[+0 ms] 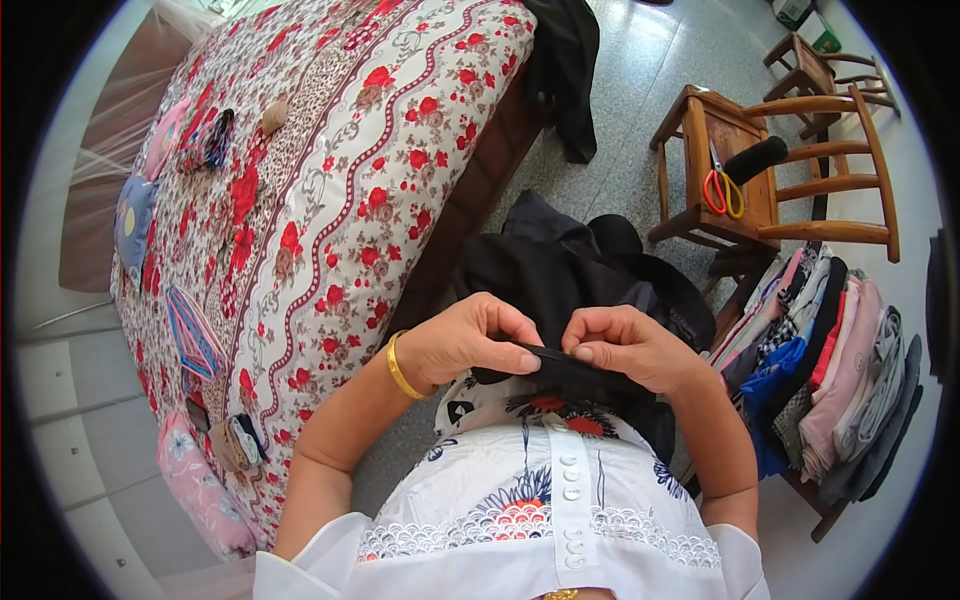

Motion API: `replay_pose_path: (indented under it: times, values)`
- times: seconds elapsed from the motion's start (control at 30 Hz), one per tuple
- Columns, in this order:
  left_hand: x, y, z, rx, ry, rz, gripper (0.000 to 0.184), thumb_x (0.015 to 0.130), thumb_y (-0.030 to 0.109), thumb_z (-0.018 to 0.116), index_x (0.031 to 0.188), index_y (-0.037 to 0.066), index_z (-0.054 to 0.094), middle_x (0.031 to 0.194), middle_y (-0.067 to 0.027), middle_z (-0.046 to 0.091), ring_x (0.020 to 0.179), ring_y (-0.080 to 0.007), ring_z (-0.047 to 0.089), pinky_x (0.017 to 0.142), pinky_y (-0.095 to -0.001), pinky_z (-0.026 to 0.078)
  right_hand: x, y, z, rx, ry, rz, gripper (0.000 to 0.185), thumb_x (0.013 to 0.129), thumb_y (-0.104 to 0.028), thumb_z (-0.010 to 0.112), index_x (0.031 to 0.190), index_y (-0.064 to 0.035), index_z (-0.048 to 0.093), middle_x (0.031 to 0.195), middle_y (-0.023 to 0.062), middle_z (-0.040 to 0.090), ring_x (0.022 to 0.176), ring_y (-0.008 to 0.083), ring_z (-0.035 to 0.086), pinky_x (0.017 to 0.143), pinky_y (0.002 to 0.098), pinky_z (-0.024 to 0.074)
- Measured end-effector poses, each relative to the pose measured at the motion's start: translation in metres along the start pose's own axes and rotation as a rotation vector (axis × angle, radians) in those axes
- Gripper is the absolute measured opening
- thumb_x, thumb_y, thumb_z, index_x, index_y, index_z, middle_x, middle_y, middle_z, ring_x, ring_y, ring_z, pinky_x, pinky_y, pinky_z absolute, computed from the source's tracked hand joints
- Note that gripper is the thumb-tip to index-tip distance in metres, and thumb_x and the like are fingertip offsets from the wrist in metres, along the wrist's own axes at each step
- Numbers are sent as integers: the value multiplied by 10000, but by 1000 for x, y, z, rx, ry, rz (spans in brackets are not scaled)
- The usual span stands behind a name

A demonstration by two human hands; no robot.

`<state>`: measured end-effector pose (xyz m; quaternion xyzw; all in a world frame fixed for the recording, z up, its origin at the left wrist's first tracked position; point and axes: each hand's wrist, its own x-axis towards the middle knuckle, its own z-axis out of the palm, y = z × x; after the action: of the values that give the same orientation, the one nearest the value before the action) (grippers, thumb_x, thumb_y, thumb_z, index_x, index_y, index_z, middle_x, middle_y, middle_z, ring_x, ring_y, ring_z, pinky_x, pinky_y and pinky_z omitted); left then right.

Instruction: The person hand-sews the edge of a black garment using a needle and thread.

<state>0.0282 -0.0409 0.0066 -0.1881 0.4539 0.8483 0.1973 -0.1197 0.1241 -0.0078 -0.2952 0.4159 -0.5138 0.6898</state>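
Note:
Black cloth (560, 262) lies bunched over my lap and hangs toward the floor; what garment it is I cannot make out. My left hand (478, 337), with a gold bangle at the wrist, pinches the near edge of this cloth between thumb and fingers. Close beside it, my right hand (632, 345) pinches the same edge, leaving a short stretch of cloth between the two thumbs. Whether a needle or thread sits in either pinch is too small to tell.
To the left is a bed (330, 230) with a floral cover and small folded items. At right, a wooden chair (735, 110) holds scissors (722, 192) and a black roll (756, 160). Folded clothes (820, 370) are stacked below it. More black cloth (570, 80) hangs off the bed.

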Motion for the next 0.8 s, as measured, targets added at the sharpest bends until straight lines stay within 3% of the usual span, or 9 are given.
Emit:
replay_pose_path:
  times: [0.63,0.7,0.8]
  values:
    - [1,1,10,123,85,56,77,676,41,660,731,-4,629,643,23,532,598,-31,461,552,-168,353,3,-2,8,-8,-53,-63,87,863,-105,458,829,-27,472,711,-51,450,659,14,380,583,169,326]
    - [3,-4,7,85,96,61,79,682,45,659,737,0,627,656,23,541,604,-28,466,559,-167,362,4,-2,7,-300,127,-177,65,862,-86,443,856,-22,446,686,-25,438,657,30,384,571,186,329]
    - [7,-6,8,-11,102,92,98,711,65,664,790,22,624,693,28,572,632,-14,498,588,-141,398,3,-16,10,-458,199,-198,51,848,-52,431,879,-12,423,661,28,440,634,77,410,565,216,338]
